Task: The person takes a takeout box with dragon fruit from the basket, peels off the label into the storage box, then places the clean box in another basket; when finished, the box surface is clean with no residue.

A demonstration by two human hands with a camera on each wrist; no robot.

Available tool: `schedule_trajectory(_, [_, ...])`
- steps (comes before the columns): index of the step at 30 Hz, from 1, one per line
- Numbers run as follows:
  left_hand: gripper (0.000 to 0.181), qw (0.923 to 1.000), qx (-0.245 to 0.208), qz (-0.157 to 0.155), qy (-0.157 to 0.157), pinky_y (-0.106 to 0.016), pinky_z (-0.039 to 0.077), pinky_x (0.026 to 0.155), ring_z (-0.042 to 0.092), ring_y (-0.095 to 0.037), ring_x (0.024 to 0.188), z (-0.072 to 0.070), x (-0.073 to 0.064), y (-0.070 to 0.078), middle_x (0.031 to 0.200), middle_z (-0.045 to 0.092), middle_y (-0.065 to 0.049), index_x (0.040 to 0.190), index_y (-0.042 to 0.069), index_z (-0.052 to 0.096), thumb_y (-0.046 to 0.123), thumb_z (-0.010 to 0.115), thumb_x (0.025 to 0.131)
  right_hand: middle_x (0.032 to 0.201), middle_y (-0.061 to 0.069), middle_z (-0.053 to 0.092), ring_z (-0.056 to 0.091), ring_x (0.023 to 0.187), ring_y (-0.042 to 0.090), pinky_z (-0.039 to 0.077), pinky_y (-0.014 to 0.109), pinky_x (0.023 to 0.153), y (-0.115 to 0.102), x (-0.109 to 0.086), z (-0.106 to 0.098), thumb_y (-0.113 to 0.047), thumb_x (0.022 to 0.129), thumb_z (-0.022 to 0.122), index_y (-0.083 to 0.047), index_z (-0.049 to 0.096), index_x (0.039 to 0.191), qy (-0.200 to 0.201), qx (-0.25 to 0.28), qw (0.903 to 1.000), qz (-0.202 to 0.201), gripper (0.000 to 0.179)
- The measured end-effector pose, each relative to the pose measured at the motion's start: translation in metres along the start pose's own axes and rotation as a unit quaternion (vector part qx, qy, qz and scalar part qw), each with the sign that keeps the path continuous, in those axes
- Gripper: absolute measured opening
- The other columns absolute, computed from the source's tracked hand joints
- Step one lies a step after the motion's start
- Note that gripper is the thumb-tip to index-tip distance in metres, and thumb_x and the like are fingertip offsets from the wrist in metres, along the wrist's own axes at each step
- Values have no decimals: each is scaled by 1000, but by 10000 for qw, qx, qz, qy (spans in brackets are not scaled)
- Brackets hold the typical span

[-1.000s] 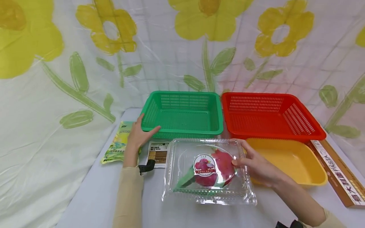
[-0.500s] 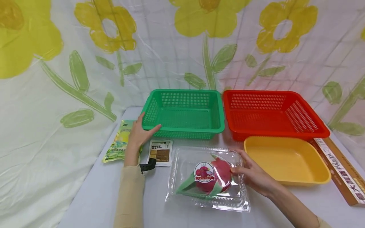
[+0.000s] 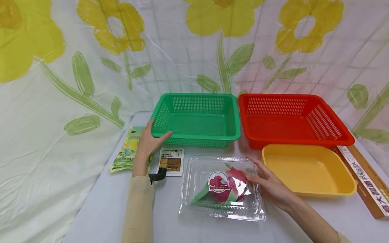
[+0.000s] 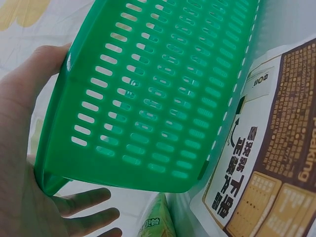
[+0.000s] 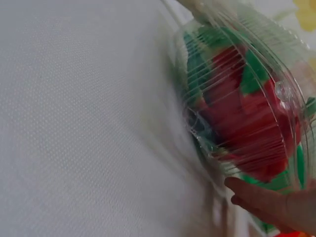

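Observation:
My right hand grips the right side of a clear plastic clamshell box, its thumb on the lid. Inside lies a pink dragon fruit with green leaves, partly covered by a round label. In the right wrist view the box's ridged wall lies between thumb and fingers. My left hand straddles the front left corner of the green basket, thumb along the front rim. The left wrist view shows its fingers extended outside the basket wall.
Right of the green basket stands a red basket, with a yellow tub before it. A long pasta box lies at far right. On the left are a yellow-green packet and a small white-and-brown packet.
The clamshell box has come down and nearer the front, away from the green basket's front edge, with my right hand still on it. My left hand has stayed at the basket corner.

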State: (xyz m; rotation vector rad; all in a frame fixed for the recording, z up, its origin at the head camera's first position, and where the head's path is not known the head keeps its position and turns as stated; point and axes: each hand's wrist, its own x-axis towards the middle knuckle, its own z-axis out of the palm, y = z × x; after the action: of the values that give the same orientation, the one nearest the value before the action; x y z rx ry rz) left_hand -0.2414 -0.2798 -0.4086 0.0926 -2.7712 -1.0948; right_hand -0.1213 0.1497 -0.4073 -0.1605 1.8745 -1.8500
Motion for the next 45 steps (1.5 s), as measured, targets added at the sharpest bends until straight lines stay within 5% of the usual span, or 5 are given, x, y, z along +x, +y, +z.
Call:
schedule_trajectory(7, [107,10000,30,-25,27,-69,33,102,32,-49,136,-2,0,0,155,25,-27,160,23,9,73,61,81,156,26,18,26,137,51,42,59,101,-6,-5,0,-23,101,55,-21,16,158,211,-450,9987,-138,70])
schedule_trajectory(27, [105,9995,300,-12,-80,-67,37,99,36,-48,132,-3,-3,1,151,27,-29,160,22,11,76,56,82,162,19,9,7,143,49,51,57,90,-12,-9,0,-18,98,60,-9,34,152,537,-1084,9889,-867,60])
schedule_trajectory(35, [100,9992,296,280,34,-68,33,102,23,-47,140,-2,-6,7,156,14,-27,159,19,17,68,61,84,161,21,12,18,140,52,56,47,85,-14,-8,0,-18,97,62,-9,36,152,728,-1291,9856,-819,61])
schedule_trajectory(41, [95,9893,764,1018,712,-69,21,108,16,-46,143,-5,-14,11,159,11,-23,156,15,28,61,67,82,158,23,20,33,134,55,57,43,82,-16,-8,1,-17,97,62,-8,38,151,826,-1476,9821,-832,60])
schedule_trajectory(45, [78,9579,703,2423,1367,-66,26,106,31,-46,137,-6,-33,20,151,33,-24,145,9,46,50,67,81,154,26,28,41,129,55,57,44,82,-19,-8,2,-15,97,62,-7,37,151,789,-1609,9799,-879,60])
